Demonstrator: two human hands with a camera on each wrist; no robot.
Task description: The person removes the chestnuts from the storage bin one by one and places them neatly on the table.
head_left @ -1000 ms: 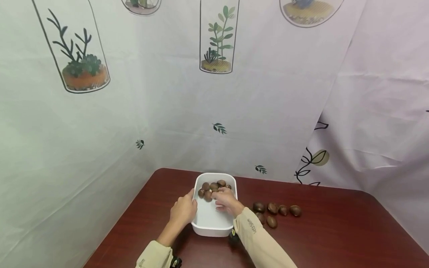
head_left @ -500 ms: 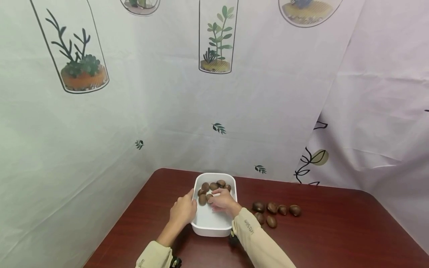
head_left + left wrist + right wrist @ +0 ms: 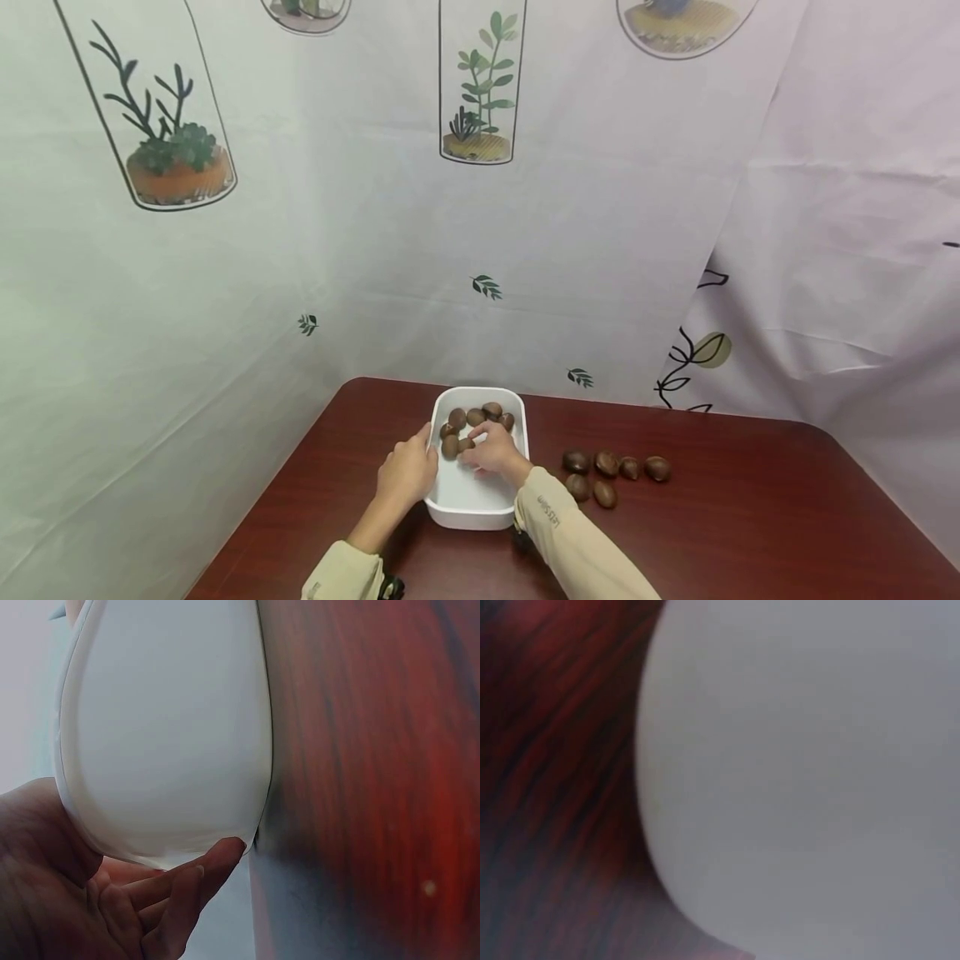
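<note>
A white rectangular container stands on the table, with several glossy brown chestnuts gathered in its far half. My left hand holds its left side; in the left wrist view the fingers curl along the outer wall near the base. My right hand reaches inside over the right rim, thumb and fingertips pinching a chestnut at the near edge of the group. Another chestnut lies just left of it. The right wrist view shows only the blurred container wall, without the hand.
Several more chestnuts lie loose on the dark red wooden table, right of the container and close to the right sleeve. A pale curtain printed with plants hangs behind and to the left of the table.
My right hand has shifted slightly left and toward me inside the container, and chestnuts near its fingertips have moved nearer. My left hand keeps its hold on the side.
</note>
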